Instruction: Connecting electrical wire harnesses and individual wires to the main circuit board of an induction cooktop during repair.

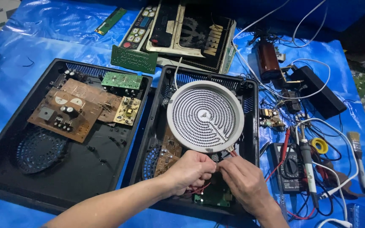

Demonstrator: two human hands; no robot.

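Pinching red wires (199,189), left hand (191,171) meets right hand (243,181).

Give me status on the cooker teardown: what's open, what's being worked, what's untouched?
Done: both black housings are open, boards exposed; control panels lie at the top. In hand: left hand and right hand meet at the red wires below the round heating coil. Untouched: soldering iron, multimeter and brush lie at right.

My left hand (189,169) and right hand (241,179) meet fingertip to fingertip just below the coil (205,115), fingers pinched, forearms angled inward.
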